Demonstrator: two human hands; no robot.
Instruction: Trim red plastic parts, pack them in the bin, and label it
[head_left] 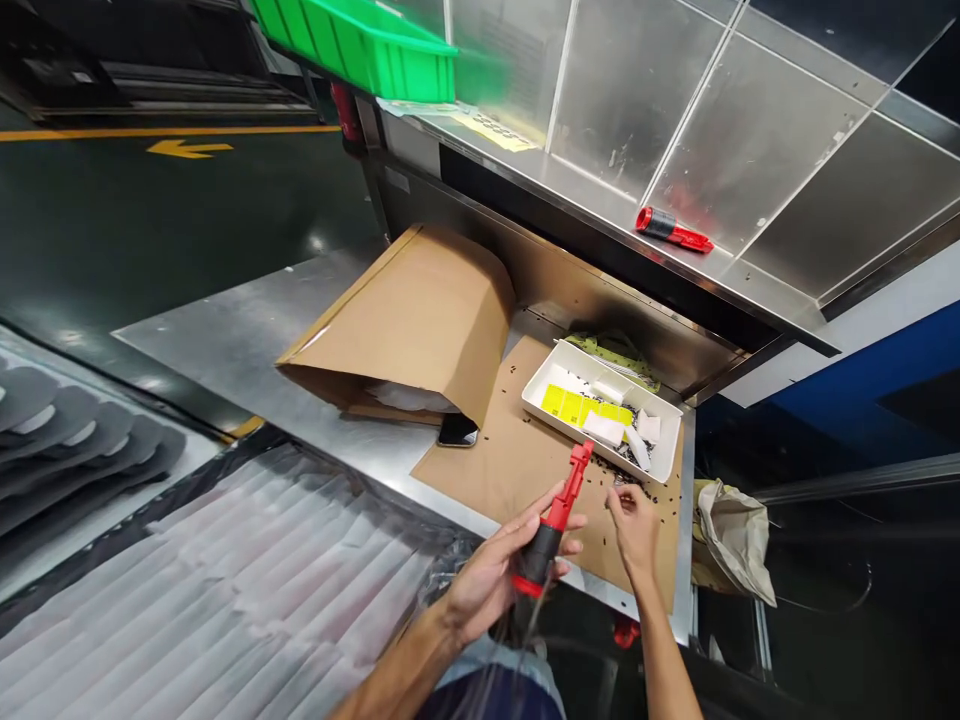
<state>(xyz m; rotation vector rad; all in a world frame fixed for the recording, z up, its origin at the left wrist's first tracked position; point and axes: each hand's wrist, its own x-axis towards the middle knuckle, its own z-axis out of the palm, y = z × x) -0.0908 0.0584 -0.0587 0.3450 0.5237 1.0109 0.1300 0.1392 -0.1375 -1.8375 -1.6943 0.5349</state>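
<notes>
- The left hand (491,575) holds 1 red-and-black part (556,515), fingers wrapped round its dark section, at the near edge of the desk (217,330).
- The part points tip-away, tilted toward the tray; this grip appears to leave the red tip exposed for the other hand.
- The right hand (636,525) is curled narrow, just beside the part; I cannot tell whether the fingertips close on anything.
- Small black pieces (621,481) lie scattered on a cardboard sheet (465,480), densest at the tray's near wall, presumably for short reaching.
- The white tray (551,415) sits beyond both hands, holding yellow labels (577,405) and white scraps; its raised walls seem suited to containing loose items.
- A 2nd red-and-black part (673,230) lies on the shelf (577,180), near its front lip.
- Edges: the sheet ends close to the desk's right side, so pieces there could fall off.
- Room: the brown bag (420,310) bounds the left and the tray the far side; sideways movement appears easiest across the sheet's left part, between them.
</notes>
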